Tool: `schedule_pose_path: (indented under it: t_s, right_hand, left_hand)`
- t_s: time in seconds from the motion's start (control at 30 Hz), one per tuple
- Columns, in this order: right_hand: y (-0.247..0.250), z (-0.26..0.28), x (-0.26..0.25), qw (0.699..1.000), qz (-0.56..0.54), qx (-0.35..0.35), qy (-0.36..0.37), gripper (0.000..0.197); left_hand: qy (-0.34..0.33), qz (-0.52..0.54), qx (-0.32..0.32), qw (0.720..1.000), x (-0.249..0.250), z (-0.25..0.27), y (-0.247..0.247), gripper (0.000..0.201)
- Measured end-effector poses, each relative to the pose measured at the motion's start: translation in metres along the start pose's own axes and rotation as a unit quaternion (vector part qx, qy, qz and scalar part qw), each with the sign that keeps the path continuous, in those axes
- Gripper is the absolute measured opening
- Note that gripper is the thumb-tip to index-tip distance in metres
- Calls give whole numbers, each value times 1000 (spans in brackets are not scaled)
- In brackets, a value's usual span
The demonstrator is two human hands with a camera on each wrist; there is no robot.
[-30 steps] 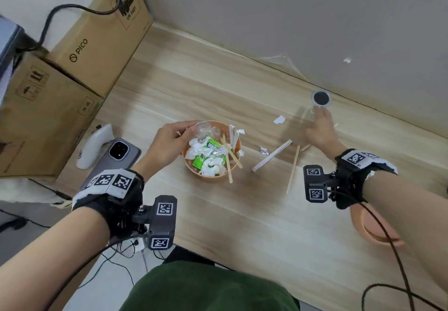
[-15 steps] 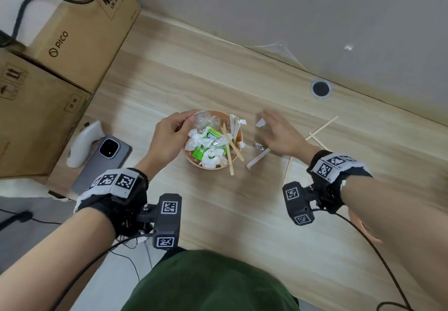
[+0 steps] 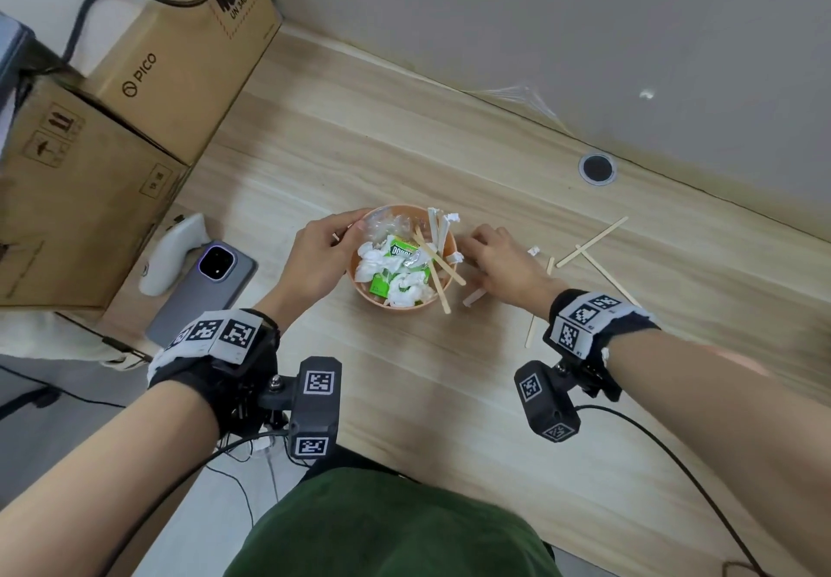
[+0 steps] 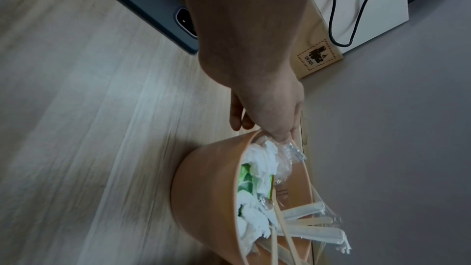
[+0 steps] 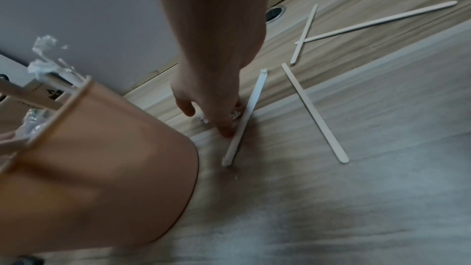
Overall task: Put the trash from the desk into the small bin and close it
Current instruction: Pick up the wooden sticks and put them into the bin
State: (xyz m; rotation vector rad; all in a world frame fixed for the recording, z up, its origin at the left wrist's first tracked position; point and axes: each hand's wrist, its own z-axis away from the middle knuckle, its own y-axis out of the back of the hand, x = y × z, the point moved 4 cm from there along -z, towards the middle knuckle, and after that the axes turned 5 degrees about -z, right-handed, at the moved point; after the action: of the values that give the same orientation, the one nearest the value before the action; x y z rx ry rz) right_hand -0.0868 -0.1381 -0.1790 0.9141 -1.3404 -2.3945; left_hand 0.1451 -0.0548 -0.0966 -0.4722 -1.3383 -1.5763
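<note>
Right hand (image 3: 499,264) fingers (image 5: 225,128) are curled down onto the light wood-grain desk (image 3: 449,396), tips bunched on a small crumpled white-and-foil scrap (image 5: 233,117), pressed right beside a long white paper straw sleeve (image 5: 244,118). Whether the scrap is actually pinched or just touched, cannot tell; the fingertips cover it. Left hand (image 3: 314,261) clamps the rim of the small round peach plastic bin (image 3: 443,241): thumb over the inner edge against clear crinkled plastic wrap (image 4: 288,154), other fingers down the outer wall.

The bin stands upright on the desk between the two hands, heaped with white tissue wads (image 3: 407,286), a green carton (image 3: 395,257) and flat wooden stir sticks (image 3: 438,268) poking past the rim. No lid in view.

Still loose to the right: three flat wooden sticks (image 5: 314,113), two of them crossed.

Risks, my read: the scrap is tiny and could slip out on the lift, or the sleeve gets dragged along. The bin is overfull; dropping more in may knock protruding sticks out, and those same sticks will likely block closing unless pushed down. Pulling on the rim could tip the light bin.
</note>
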Motion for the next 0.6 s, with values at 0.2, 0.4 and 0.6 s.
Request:
schedule_pose_path:
  t_s: [0.2, 0.4, 0.6]
  right_hand:
    - [7, -15, -9, 999, -22, -19, -16, 62]
    - [18, -23, -8, 1000, -20, -16, -1, 21]
    - [16, 1, 8, 992, -106, 16, -64, 11]
  left_hand:
    - [1, -23, 1, 1000, -7, 6, 5, 26]
    - [-14, -63, -32, 997, -4, 3, 10, 28]
    - [-18, -51, -19, 998, -4, 4, 7, 29]
